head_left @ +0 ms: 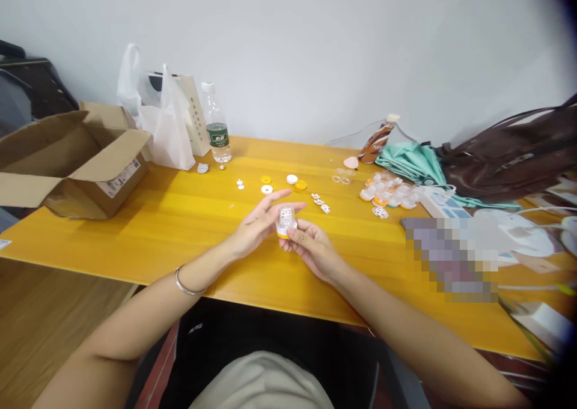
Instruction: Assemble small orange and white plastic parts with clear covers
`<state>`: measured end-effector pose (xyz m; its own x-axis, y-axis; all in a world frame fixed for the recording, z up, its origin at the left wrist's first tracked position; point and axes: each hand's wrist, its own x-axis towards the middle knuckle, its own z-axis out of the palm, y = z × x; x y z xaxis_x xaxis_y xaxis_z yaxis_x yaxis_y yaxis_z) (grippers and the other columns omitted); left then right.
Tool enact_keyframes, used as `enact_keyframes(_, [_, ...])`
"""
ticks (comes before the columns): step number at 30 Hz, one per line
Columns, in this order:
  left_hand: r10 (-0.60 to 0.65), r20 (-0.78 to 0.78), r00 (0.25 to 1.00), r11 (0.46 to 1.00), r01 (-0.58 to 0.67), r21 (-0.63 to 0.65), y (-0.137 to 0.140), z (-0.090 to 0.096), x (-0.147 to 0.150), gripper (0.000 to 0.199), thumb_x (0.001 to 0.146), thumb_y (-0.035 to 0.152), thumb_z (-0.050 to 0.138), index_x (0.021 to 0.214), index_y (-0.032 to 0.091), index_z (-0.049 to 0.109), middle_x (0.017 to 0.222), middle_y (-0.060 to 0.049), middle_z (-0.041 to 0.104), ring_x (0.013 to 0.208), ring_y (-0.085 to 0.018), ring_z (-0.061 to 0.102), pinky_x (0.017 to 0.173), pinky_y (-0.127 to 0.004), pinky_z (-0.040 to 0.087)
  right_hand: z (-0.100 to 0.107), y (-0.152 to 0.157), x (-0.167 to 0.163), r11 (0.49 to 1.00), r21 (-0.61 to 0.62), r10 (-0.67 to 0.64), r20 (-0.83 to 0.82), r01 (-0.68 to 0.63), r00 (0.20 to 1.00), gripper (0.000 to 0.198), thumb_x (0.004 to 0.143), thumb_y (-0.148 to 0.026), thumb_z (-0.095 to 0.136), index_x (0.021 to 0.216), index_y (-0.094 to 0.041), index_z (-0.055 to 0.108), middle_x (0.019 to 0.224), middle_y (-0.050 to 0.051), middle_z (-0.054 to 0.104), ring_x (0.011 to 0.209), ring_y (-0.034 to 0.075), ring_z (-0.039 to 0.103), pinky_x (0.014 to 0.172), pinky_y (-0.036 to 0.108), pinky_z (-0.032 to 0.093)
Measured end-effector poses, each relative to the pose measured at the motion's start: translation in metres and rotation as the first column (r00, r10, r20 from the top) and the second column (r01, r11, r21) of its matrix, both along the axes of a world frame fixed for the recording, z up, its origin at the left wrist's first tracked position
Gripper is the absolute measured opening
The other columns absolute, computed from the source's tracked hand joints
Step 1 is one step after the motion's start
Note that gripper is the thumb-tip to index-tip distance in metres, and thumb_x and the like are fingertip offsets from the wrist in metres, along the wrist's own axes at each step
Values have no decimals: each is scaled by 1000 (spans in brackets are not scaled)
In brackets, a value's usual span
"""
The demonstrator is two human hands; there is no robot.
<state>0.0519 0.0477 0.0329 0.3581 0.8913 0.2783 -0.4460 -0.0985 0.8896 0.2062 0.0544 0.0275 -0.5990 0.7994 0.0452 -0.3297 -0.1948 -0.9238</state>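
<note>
My right hand (315, 250) grips a small clear plastic container (285, 218) with an orange-and-white base and white openwork inside. The fingers of my left hand (256, 226) are stretched out beside and behind it; whether they touch it I cannot tell. Beyond my hands lie a yellow round part (300, 185), a second yellow round part (265, 179), a white disc (267, 189) and a white round cap (292, 179). To their right is a row of white openwork pieces (321, 203). Clear rings (343, 176) and a cluster of similar clear containers (391, 190) sit farther right.
On the left stand an open cardboard box (97, 181), a white plastic bag (164, 127) and a water bottle (219, 136). A brown-labelled bottle (378, 140), green folded fabric (415, 166), a dark bag (505, 157) and a blurred-out flat object (451, 259) occupy the right side.
</note>
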Motion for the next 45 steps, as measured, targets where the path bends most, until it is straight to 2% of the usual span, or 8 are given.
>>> enact_keyframes(3, [155, 2, 988, 987, -154, 51, 1, 0, 1, 42, 75, 29, 66, 113, 21, 50, 102, -6, 61, 86, -15, 59, 70, -25, 46, 0, 1, 0, 1000, -5, -7, -2, 7, 1000, 20, 72, -34, 68, 79, -16, 62, 65, 0, 61, 57, 8, 51, 58, 23, 38])
enact_keyframes(7, [53, 18, 998, 999, -52, -13, 2, 0, 0, 44, 82, 37, 55, 122, 22, 44, 110, -9, 59, 88, -17, 59, 74, -30, 46, -1, 1, 1, 1000, -2, -1, 2, 1, 1000, 20, 73, -34, 67, 79, -16, 61, 65, 0, 61, 57, 9, 51, 58, 23, 38])
enact_keyframes(10, [125, 0, 992, 992, -124, 35, 2, -1, 0, 46, 77, 33, 64, 118, 22, 47, 110, -7, 58, 96, -17, 57, 75, -27, 45, -2, 1, 1, 1000, -1, -2, 4, 2, 1000, 20, 73, -33, 67, 80, -15, 61, 66, 0, 61, 57, 8, 52, 58, 23, 38])
enact_keyframes(18, [151, -28, 988, 988, -150, 42, 2, -2, 0, 38, 75, 31, 66, 109, 20, 52, 104, -7, 60, 88, -16, 58, 72, -25, 46, -2, 2, 0, 1000, 5, -7, 16, 6, 1000, 19, 74, -33, 67, 79, -16, 61, 66, 0, 61, 58, 8, 52, 58, 22, 39])
enact_keyframes(22, [46, -33, 998, 999, -47, -14, 2, -2, 1, 36, 80, 37, 58, 110, 18, 52, 108, -11, 60, 76, -14, 59, 66, -26, 47, -1, 2, 0, 1000, 15, -22, 10, 22, 1000, 18, 73, -32, 67, 78, -16, 62, 65, -1, 61, 57, 8, 51, 57, 22, 39])
enact_keyframes(27, [196, -155, 968, 980, -196, 20, 3, -2, 1, 30, 74, 34, 67, 95, 14, 60, 90, -7, 64, 73, -12, 58, 67, -24, 46, -1, 2, 0, 999, 29, -35, 30, 34, 999, 20, 72, -34, 68, 77, -16, 63, 64, -1, 61, 57, 8, 51, 57, 22, 38])
enact_keyframes(40, [-57, -336, 940, 993, 90, 81, 4, 13, -16, 34, 74, 31, 67, 105, 18, 63, 111, -9, 57, 91, -18, 58, 83, -31, 45, -1, 6, 5, 998, -33, 43, -21, -44, 999, 29, 66, -41, 72, 77, -16, 63, 64, 0, 60, 56, 8, 51, 56, 22, 40])
enact_keyframes(45, [28, -338, 941, 997, 0, 80, 3, 13, -17, 29, 75, 28, 66, 102, 17, 63, 106, -7, 59, 90, -17, 57, 85, -31, 44, -5, 7, 4, 984, -91, 145, -66, -151, 987, 34, 70, -46, 68, 82, -15, 63, 73, 4, 66, 64, 9, 57, 64, 22, 43])
